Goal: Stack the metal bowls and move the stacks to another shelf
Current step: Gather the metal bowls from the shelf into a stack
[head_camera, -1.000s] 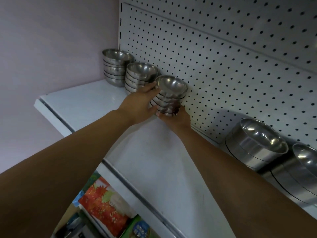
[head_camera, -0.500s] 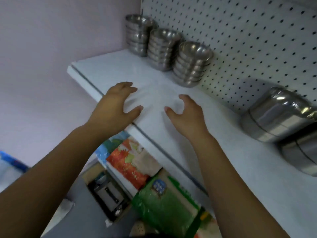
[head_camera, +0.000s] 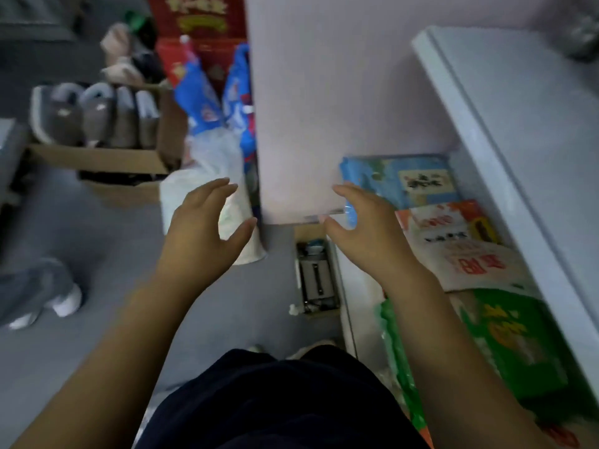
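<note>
Both hands held empty below the white shelf

The metal bowls (head_camera: 585, 37) are seen only as a blurred grey shape at the far end of the white shelf (head_camera: 525, 131), at the frame's top right corner; no stack can be made out. The left hand (head_camera: 201, 228) and right hand (head_camera: 366, 228) are held in the air well apart from that shape, fingers spread and loosely curved, with nothing grasped. Under the shelf a blue packet (head_camera: 402, 183), a red-and-white packet (head_camera: 453, 234) and a green packet (head_camera: 505, 345) are laid side by side. A cardboard box (head_camera: 97, 157) of slippers is seen on the grey floor (head_camera: 97, 254).
</note>
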`<action>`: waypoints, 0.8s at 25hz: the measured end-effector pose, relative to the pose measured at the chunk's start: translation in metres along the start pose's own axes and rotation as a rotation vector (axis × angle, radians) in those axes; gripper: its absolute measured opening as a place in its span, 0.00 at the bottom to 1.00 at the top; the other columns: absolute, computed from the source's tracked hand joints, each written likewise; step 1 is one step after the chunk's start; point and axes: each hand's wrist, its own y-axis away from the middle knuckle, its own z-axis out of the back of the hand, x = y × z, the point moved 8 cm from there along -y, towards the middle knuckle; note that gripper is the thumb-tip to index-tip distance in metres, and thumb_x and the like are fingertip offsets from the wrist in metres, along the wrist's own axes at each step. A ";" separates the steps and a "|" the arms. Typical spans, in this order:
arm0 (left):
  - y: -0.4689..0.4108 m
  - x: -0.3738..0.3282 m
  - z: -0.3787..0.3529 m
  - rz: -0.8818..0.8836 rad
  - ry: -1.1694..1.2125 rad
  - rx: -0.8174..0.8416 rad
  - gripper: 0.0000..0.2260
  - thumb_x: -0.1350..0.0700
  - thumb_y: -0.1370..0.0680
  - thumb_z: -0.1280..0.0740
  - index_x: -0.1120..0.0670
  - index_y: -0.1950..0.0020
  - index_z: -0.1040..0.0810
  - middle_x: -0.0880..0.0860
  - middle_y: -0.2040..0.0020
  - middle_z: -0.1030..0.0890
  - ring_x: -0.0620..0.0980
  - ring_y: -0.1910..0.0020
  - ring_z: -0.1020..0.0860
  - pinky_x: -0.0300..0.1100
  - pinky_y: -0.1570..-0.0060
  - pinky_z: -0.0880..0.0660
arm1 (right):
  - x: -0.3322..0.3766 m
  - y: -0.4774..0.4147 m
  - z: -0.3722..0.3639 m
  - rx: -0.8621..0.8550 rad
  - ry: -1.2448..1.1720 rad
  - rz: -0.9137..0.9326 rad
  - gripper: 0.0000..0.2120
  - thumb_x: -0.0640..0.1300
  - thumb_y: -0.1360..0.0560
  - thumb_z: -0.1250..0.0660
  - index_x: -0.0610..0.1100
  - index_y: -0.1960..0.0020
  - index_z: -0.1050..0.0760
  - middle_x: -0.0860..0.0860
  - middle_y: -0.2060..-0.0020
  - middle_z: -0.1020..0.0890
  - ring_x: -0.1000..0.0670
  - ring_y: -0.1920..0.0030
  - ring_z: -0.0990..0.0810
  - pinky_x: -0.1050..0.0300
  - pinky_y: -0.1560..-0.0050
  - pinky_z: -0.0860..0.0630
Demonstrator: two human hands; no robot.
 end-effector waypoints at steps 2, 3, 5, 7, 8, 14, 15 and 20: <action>0.031 0.045 0.028 0.128 -0.047 -0.044 0.25 0.50 0.22 0.25 0.57 0.27 0.24 0.55 0.26 0.24 0.58 0.27 0.26 0.56 0.29 0.29 | 0.033 -0.008 -0.047 0.121 0.004 0.074 0.28 0.51 0.22 0.28 0.48 0.24 0.28 0.50 0.23 0.29 0.51 0.23 0.32 0.59 0.25 0.38; 0.046 0.064 0.039 0.182 -0.070 -0.064 0.26 0.49 0.22 0.25 0.57 0.27 0.25 0.55 0.26 0.24 0.58 0.28 0.26 0.57 0.30 0.28 | 0.049 -0.011 -0.066 0.171 0.014 0.113 0.28 0.53 0.22 0.28 0.49 0.24 0.28 0.51 0.24 0.27 0.52 0.25 0.31 0.64 0.29 0.36; 0.075 0.097 0.059 0.296 -0.103 -0.102 0.26 0.48 0.21 0.26 0.57 0.27 0.25 0.56 0.26 0.24 0.59 0.28 0.26 0.59 0.31 0.28 | 0.081 -0.016 -0.103 0.269 0.029 0.205 0.27 0.54 0.22 0.28 0.50 0.26 0.27 0.53 0.28 0.24 0.55 0.30 0.28 0.73 0.36 0.36; 0.100 0.127 0.077 0.413 -0.125 -0.148 0.26 0.48 0.21 0.26 0.58 0.26 0.25 0.56 0.26 0.24 0.60 0.27 0.27 0.60 0.30 0.29 | 0.113 -0.023 -0.137 0.368 0.045 0.282 0.27 0.55 0.22 0.29 0.50 0.25 0.27 0.53 0.27 0.24 0.53 0.28 0.28 0.65 0.31 0.33; 0.110 0.139 0.085 0.460 -0.132 -0.169 0.26 0.48 0.21 0.26 0.58 0.26 0.26 0.56 0.26 0.24 0.60 0.27 0.27 0.61 0.30 0.29 | 0.128 -0.027 -0.150 0.402 0.053 0.313 0.27 0.55 0.21 0.29 0.49 0.25 0.27 0.52 0.26 0.25 0.51 0.26 0.29 0.60 0.28 0.33; 0.127 0.200 0.130 0.709 -0.170 -0.314 0.27 0.47 0.20 0.28 0.58 0.25 0.27 0.57 0.26 0.24 0.61 0.27 0.28 0.61 0.29 0.29 | 0.211 -0.073 -0.215 0.566 0.077 0.489 0.26 0.54 0.21 0.29 0.49 0.25 0.27 0.52 0.27 0.25 0.51 0.26 0.30 0.64 0.33 0.38; 0.123 0.209 0.137 0.738 -0.182 -0.338 0.27 0.47 0.20 0.28 0.58 0.25 0.27 0.57 0.26 0.25 0.61 0.27 0.28 0.61 0.29 0.30 | 0.224 -0.084 -0.224 0.588 0.078 0.515 0.27 0.55 0.21 0.29 0.49 0.25 0.28 0.53 0.27 0.25 0.51 0.26 0.30 0.65 0.34 0.38; 0.091 0.249 0.171 0.887 -0.160 -0.490 0.27 0.46 0.20 0.29 0.56 0.24 0.28 0.56 0.26 0.25 0.59 0.27 0.28 0.57 0.29 0.30 | 0.294 -0.149 -0.265 0.682 0.107 0.686 0.27 0.55 0.21 0.29 0.50 0.25 0.28 0.53 0.27 0.24 0.51 0.27 0.28 0.64 0.35 0.37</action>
